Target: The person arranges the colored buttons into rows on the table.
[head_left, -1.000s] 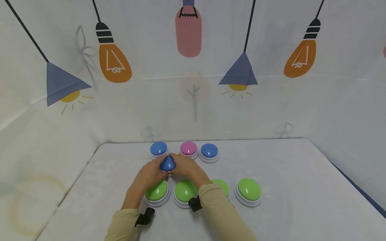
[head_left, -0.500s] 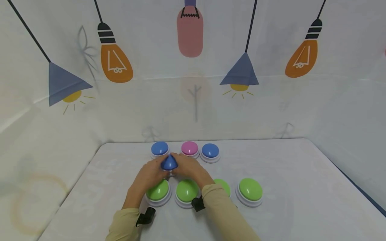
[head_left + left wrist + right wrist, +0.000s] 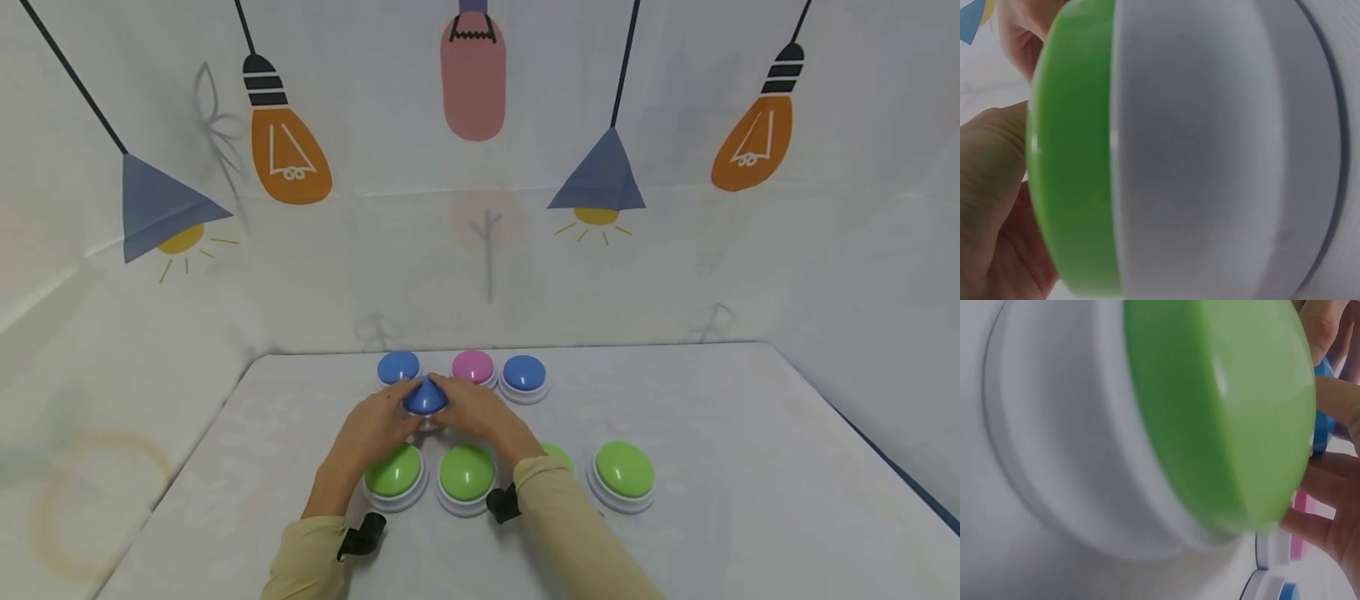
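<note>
A blue push button with a domed top and white base is held between my two hands, tilted so its dome faces up and toward me. My left hand grips its left side and my right hand grips its right side. Most of its base is hidden by the fingers. Just in front stand a green button by the left wrist and another green button between the forearms. In the right wrist view, the blue button shows behind a large green button.
Behind the hands are a blue button, a pink button and another blue button. A partly hidden green button sits beyond the right sleeve, with one more green button farther right. All stand on a white table.
Both hands have moved slightly away and to the right with the blue button, which sits a little higher in the view. The other buttons stay in place.
</note>
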`<move>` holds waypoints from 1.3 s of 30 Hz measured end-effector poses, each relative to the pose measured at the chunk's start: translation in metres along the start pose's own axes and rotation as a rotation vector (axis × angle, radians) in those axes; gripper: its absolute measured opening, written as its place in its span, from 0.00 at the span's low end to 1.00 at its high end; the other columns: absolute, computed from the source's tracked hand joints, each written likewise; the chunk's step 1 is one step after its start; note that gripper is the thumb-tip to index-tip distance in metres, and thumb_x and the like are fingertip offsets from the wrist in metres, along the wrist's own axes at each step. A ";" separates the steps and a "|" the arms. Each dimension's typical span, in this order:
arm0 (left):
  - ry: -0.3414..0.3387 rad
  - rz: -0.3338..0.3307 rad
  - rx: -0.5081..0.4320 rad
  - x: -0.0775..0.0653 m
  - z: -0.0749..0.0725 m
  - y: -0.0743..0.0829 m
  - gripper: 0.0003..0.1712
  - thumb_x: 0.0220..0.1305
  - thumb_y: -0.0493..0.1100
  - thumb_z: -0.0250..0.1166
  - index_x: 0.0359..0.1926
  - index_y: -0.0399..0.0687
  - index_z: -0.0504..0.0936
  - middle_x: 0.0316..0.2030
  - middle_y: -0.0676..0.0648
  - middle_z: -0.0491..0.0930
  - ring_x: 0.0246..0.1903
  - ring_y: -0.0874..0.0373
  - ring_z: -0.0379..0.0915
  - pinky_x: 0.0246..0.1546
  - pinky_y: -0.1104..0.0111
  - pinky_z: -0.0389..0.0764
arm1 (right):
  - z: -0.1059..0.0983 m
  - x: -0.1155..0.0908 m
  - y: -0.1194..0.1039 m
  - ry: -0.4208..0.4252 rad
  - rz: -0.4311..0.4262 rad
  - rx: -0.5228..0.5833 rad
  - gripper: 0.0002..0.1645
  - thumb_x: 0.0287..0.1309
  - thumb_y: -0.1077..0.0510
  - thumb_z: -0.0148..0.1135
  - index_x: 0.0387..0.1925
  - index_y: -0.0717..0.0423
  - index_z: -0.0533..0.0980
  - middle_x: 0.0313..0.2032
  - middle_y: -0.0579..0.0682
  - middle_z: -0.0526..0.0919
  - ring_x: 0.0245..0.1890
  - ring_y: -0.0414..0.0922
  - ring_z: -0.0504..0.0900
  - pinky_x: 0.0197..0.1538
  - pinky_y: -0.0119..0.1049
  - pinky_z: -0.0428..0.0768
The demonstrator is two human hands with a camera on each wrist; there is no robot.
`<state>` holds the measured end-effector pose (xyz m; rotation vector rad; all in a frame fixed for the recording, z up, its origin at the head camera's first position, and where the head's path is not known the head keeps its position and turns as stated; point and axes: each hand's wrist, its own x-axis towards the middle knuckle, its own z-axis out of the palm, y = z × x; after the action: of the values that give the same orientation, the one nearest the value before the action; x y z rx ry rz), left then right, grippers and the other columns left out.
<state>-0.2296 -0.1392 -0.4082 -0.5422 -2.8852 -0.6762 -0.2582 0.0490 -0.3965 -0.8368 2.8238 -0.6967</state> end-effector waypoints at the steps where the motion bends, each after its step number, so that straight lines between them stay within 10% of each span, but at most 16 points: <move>1: 0.006 0.010 0.008 0.000 0.001 0.000 0.35 0.64 0.47 0.68 0.69 0.43 0.69 0.65 0.36 0.72 0.62 0.37 0.71 0.61 0.45 0.72 | -0.001 -0.001 0.001 0.005 -0.005 -0.002 0.40 0.66 0.51 0.63 0.74 0.57 0.60 0.68 0.54 0.71 0.68 0.50 0.70 0.70 0.43 0.67; 22: 0.186 0.143 0.149 -0.013 -0.004 0.014 0.35 0.59 0.49 0.72 0.65 0.42 0.75 0.62 0.35 0.75 0.44 0.36 0.82 0.38 0.47 0.84 | -0.008 -0.023 0.009 0.125 -0.131 -0.094 0.39 0.66 0.44 0.61 0.74 0.51 0.62 0.70 0.51 0.69 0.67 0.50 0.71 0.68 0.47 0.70; 39: 0.268 0.411 0.256 -0.027 -0.019 0.027 0.36 0.56 0.50 0.75 0.63 0.41 0.77 0.60 0.34 0.77 0.24 0.54 0.84 0.22 0.71 0.81 | -0.018 -0.055 0.002 0.249 -0.191 -0.040 0.35 0.69 0.44 0.57 0.72 0.48 0.64 0.67 0.49 0.72 0.66 0.49 0.73 0.67 0.48 0.71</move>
<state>-0.1935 -0.1340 -0.3863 -0.8924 -2.4492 -0.2856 -0.2167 0.0874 -0.3820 -1.1097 3.0111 -0.8254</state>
